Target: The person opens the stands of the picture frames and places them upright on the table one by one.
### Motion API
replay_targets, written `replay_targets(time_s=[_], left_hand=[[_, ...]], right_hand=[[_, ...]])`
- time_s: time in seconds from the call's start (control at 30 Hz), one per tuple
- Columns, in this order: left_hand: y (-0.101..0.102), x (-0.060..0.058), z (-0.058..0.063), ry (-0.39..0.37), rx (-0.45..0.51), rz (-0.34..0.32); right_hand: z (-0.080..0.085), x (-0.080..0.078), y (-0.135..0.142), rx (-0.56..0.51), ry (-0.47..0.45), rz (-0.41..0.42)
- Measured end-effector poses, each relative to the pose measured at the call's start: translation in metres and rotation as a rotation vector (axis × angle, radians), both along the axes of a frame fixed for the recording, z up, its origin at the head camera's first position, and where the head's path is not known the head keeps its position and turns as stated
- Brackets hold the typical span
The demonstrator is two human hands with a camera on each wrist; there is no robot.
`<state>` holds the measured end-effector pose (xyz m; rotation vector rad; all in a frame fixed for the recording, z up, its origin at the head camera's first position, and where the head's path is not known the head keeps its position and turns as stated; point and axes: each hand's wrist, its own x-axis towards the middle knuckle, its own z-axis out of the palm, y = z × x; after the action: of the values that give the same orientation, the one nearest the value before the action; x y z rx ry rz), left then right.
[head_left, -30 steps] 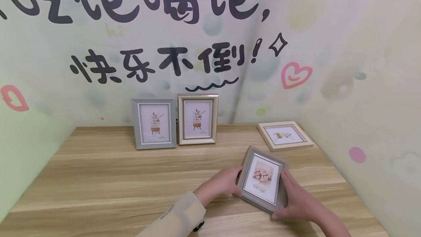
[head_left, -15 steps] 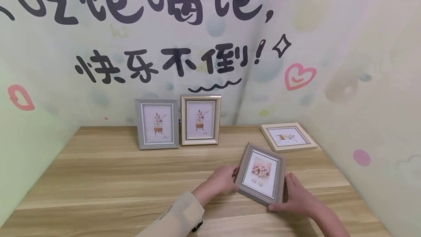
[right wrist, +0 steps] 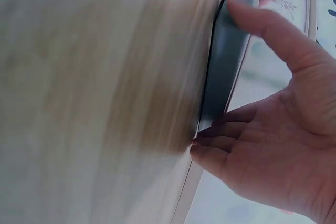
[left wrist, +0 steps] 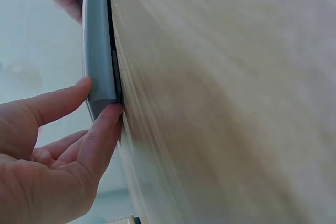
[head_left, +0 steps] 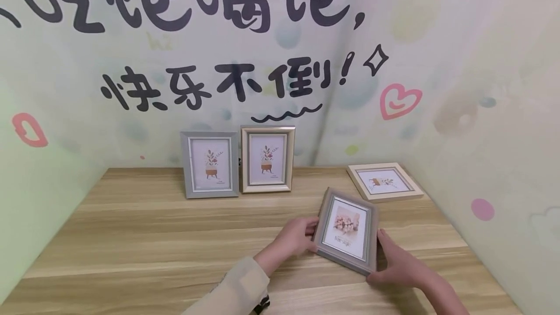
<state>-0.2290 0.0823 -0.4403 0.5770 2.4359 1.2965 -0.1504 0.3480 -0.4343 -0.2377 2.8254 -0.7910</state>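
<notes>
A grey-brown picture frame with a pink flower print lies face up at an angle on the wooden table. My left hand pinches its left edge: in the left wrist view the thumb is at the upper rim and a fingertip sits low by the tabletop. My right hand is at the right edge, thumb by the near corner and fingers spread farther up. In the right wrist view those fingers touch the frame's side, fairly straight.
At the back, a grey picture frame and a gold picture frame stand upright side by side. A cream picture frame lies flat at the far right, close behind the one at my hands. Printed walls border the table.
The grey-brown frame has shifted slightly left and away from me. My right hand's fingers have loosened along its edge; my left hand stays at the left side.
</notes>
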Motion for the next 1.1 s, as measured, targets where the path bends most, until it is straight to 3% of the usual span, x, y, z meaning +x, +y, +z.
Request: replay_targets(time_s=[0.13, 0.4, 0.67, 0.83, 1.03, 1.1], left_hand=[[-0.001, -0.002, -0.001, -0.026, 0.057, 0.019], [-0.004, -0.004, -0.003, -0.056, 0.135, 0.021], [-0.008, -0.003, 0.0, -0.104, 0.212, 0.029], [-0.01, -0.002, 0.002, -0.127, 0.297, 0.07], [-0.011, -0.001, 0.004, -0.009, 0.311, 0.14], [-0.012, -0.001, 0.006, 0.039, 0.317, 0.159]], right_hand=[[0.0, -0.005, -0.002, -0.01, 0.035, 0.004], [-0.001, -0.006, -0.001, -0.08, 0.011, -0.029], [0.001, -0.006, 0.002, -0.368, -0.057, 0.011], [0.006, -0.01, -0.002, -0.468, 0.022, -0.033], [0.017, -0.015, -0.012, -0.544, 0.143, -0.078], [0.021, -0.017, -0.016, -0.564, 0.193, -0.131]])
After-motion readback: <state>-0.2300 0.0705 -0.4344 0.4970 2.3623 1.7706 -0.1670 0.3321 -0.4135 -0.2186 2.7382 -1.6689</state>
